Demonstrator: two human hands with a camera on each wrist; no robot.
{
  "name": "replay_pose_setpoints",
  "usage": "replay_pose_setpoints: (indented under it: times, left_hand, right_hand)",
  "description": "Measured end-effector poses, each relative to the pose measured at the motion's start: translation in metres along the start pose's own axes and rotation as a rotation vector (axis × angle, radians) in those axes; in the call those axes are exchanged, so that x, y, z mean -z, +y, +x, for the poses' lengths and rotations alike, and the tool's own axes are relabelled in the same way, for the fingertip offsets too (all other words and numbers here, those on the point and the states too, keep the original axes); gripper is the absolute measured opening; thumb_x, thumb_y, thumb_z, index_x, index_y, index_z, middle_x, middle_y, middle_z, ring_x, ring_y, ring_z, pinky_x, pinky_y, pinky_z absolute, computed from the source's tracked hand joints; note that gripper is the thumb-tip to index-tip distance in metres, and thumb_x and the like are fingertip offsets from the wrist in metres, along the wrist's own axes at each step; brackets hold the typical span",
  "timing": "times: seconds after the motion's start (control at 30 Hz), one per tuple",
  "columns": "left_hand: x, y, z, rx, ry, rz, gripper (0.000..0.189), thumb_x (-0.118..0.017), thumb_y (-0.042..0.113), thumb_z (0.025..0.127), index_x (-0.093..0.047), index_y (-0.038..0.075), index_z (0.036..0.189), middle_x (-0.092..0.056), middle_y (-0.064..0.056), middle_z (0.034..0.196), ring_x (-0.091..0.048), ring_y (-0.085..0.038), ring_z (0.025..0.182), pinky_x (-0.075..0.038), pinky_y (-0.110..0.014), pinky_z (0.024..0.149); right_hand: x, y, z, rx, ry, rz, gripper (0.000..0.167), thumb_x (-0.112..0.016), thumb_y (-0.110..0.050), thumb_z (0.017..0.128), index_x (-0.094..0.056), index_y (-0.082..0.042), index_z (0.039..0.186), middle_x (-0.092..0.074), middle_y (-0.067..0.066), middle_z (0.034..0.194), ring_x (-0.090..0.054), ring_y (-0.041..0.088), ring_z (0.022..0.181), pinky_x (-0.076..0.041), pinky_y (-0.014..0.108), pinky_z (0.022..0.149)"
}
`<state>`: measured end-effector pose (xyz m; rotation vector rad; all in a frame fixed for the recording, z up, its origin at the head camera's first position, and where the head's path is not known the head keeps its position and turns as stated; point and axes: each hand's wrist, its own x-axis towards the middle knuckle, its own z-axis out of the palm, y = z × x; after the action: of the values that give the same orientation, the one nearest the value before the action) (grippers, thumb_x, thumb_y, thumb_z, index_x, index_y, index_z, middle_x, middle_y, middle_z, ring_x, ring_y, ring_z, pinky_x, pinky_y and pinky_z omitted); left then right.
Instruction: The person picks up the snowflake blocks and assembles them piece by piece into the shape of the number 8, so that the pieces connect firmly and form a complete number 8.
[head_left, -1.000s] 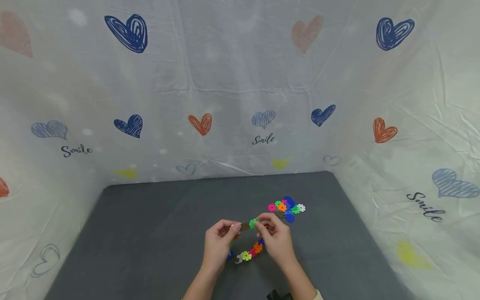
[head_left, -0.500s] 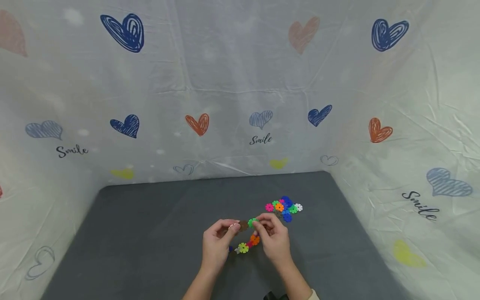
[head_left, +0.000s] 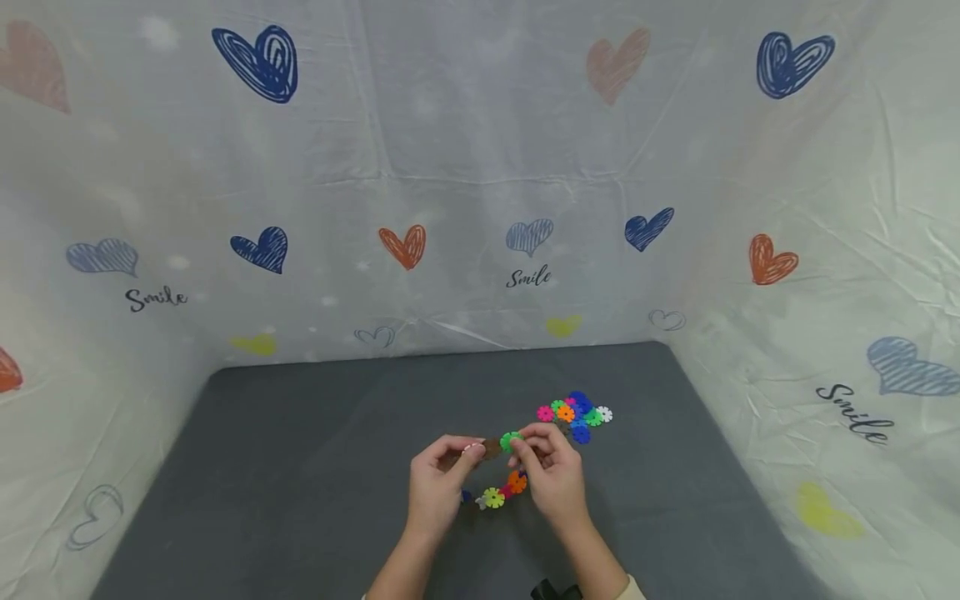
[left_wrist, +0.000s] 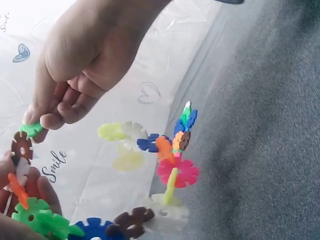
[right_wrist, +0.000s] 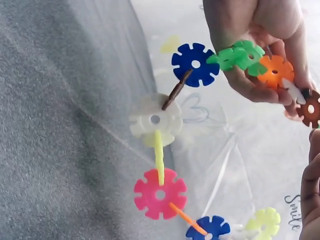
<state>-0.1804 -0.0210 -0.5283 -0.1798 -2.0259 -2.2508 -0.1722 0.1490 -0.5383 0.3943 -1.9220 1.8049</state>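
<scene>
Both hands hold a chain of slotted, interlocking plastic snowflake discs over the table. My left hand (head_left: 437,487) grips one stretch of it, by a white disc (right_wrist: 292,91) and an orange disc (right_wrist: 276,71). Between finger and thumb, my right hand (head_left: 553,475) pinches a green disc (head_left: 510,441) at the edge of a brown disc (head_left: 492,449). The rest hangs in a loop below, with a yellow disc (head_left: 492,497), a pink disc (right_wrist: 160,194), a clear disc (right_wrist: 156,120) and a blue disc (right_wrist: 195,64). Fingers hide part of the chain.
A loose pile of colored discs (head_left: 577,414) lies on the grey table (head_left: 300,467), beyond my right hand. A black object (head_left: 555,590) shows at the near edge by the right forearm. Heart-printed cloth (head_left: 465,167) surrounds the table.
The hanging part of the chain has risen a little in the head view. Both hands stay in nearly the same place, keeping hold of the discs.
</scene>
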Motion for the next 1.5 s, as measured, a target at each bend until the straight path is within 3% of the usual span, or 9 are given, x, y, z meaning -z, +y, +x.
replay_pose_setpoints:
  times: [0.23,0.4,0.57,0.77,0.83,0.93,1.1,1.3,1.5]
  left_hand:
    - [-0.002,0.001,0.003,0.221,0.018,-0.104,0.027,-0.078,0.020,0.090,-0.068,-0.005,0.095,-0.074,-0.013,0.094,-0.069,-0.019,0.080,-0.060,-0.034,0.078]
    - [-0.001,-0.002,0.002,0.285,0.023,-0.137,0.030,-0.077,0.019,0.090,-0.066,-0.009,0.096,-0.071,-0.010,0.086,-0.068,-0.019,0.079,-0.060,-0.032,0.077]
    - [0.000,-0.003,0.000,0.272,0.009,-0.079,0.028,-0.077,0.022,0.090,-0.068,-0.004,0.094,-0.070,-0.010,0.084,-0.067,-0.019,0.077,-0.060,-0.035,0.078]
    - [-0.002,-0.002,-0.001,0.233,-0.004,-0.040,0.025,-0.075,0.020,0.093,-0.067,-0.003,0.094,-0.070,-0.010,0.090,-0.066,-0.018,0.079,-0.059,-0.035,0.078]
    - [-0.003,-0.003,-0.002,0.236,-0.036,-0.027,0.023,-0.071,0.019,0.095,-0.065,-0.003,0.098,-0.068,-0.010,0.093,-0.065,-0.018,0.081,-0.059,-0.033,0.080]
    - [-0.004,-0.004,-0.003,0.243,-0.097,0.021,0.020,-0.067,0.017,0.099,-0.063,0.000,0.109,-0.065,-0.011,0.095,-0.063,-0.017,0.081,-0.056,-0.029,0.076]
    - [-0.004,-0.008,-0.004,0.239,-0.138,0.133,0.024,-0.066,0.021,0.099,-0.067,0.004,0.117,-0.067,-0.009,0.094,-0.058,-0.014,0.072,-0.047,-0.023,0.059]
    - [-0.004,-0.017,-0.005,0.228,-0.191,0.214,0.029,-0.070,0.032,0.096,-0.074,0.007,0.111,-0.070,-0.007,0.099,-0.063,-0.014,0.075,-0.051,-0.026,0.057]
    - [-0.004,-0.018,-0.004,0.264,-0.126,0.222,0.027,-0.069,0.033,0.097,-0.076,0.007,0.099,-0.072,-0.009,0.092,-0.064,-0.015,0.078,-0.053,-0.029,0.067]
  right_hand:
    - [-0.003,-0.001,-0.002,-0.114,0.044,0.020,0.009,-0.065,-0.001,0.096,-0.059,0.002,0.103,-0.069,0.017,0.073,-0.063,0.018,0.059,-0.055,0.032,0.056]
    - [-0.003,-0.005,-0.002,-0.130,0.016,-0.049,0.010,-0.067,0.002,0.094,-0.060,0.000,0.101,-0.068,0.013,0.070,-0.062,0.024,0.058,-0.054,0.027,0.056]
    - [-0.005,-0.022,0.002,0.010,-0.035,-0.160,0.012,-0.068,0.011,0.089,-0.060,0.004,0.096,-0.068,0.007,0.068,-0.061,0.022,0.056,-0.053,0.025,0.053]
    - [-0.003,-0.016,0.003,0.075,-0.085,-0.094,0.011,-0.065,0.015,0.089,-0.061,0.007,0.096,-0.070,0.022,0.075,-0.064,0.028,0.056,-0.048,0.023,0.045]
    - [-0.001,-0.009,0.003,0.059,-0.093,-0.077,0.012,-0.065,0.015,0.089,-0.063,0.007,0.098,-0.070,0.025,0.078,-0.064,0.028,0.056,-0.048,0.024,0.045]
    - [0.002,-0.002,0.002,-0.030,-0.062,-0.088,0.010,-0.071,0.005,0.089,-0.071,-0.002,0.096,-0.072,0.018,0.084,-0.066,0.022,0.063,-0.053,0.025,0.052]
    - [0.004,0.000,0.001,-0.190,-0.010,-0.187,0.005,-0.081,-0.015,0.084,-0.080,-0.019,0.088,-0.070,0.000,0.093,-0.063,0.013,0.073,-0.054,0.025,0.063]
    - [0.004,0.003,0.000,-0.251,-0.013,-0.275,0.006,-0.084,-0.026,0.082,-0.079,-0.026,0.086,-0.072,-0.008,0.081,-0.054,0.011,0.062,-0.043,0.023,0.051]
    - [0.023,0.015,0.008,-0.299,0.037,-0.330,0.011,-0.081,-0.029,0.087,-0.078,-0.020,0.093,-0.075,-0.004,0.086,-0.066,0.015,0.074,-0.053,0.026,0.065]
